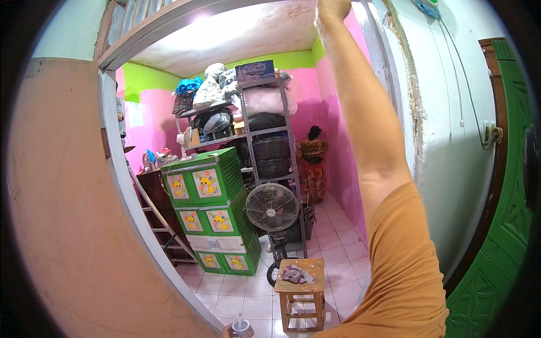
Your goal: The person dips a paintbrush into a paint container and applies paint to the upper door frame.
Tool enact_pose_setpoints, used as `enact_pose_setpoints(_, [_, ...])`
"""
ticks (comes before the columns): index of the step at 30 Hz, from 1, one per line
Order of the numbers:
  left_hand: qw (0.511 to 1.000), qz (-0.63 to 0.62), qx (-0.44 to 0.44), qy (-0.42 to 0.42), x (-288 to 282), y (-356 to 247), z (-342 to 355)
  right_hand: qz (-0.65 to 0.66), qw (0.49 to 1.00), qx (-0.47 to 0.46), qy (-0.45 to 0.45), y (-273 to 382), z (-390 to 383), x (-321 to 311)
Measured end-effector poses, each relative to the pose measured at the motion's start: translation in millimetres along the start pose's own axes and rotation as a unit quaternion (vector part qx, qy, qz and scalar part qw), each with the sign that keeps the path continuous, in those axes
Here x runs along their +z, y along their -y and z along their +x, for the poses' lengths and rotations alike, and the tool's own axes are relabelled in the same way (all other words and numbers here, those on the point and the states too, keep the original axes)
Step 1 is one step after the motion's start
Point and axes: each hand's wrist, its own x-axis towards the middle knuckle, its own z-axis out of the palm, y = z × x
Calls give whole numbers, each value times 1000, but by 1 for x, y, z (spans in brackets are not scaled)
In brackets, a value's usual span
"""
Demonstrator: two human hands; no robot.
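Observation:
At the lower edge my left hand [227, 331] is closed around a small round cup [241, 325] with grey contents and a pale stick-like piece standing up in it. My right arm, in an orange-brown sleeve, stretches upward. My right hand [335, 8] is at the top edge of the view, beside the upper part of the grey-white door frame [378, 34]. Its fingers are cut off by the edge, so what it holds or touches is hidden. A wooden stool [302, 287] stands in front of me, with a crumpled greyish rag [295, 275] on its seat.
Beyond the doorway stand a fan [273, 207], a green drawer cabinet [209, 206] and a metal shelf [251, 135] loaded with bags. A ladder [160, 225] leans at the left. Another person [313, 160] stands by the pink wall. A green door [487, 270] is at right.

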Motion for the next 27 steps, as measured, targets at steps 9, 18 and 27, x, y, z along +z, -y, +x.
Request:
enact_pose_setpoints(9, [993, -95, -55, -38, -5, -36, -15, 98, 986, 76, 110, 36, -77, 21])
enact_pose_setpoints(18, [997, -43, 22, -52, -33, -10, -24, 93, 978, 112, 149, 67, -136, 53])
enact_pose_setpoints(27, [989, -118, -44, -84, -64, -17, -45, 29, 981, 87, 173, 82, -216, 111])
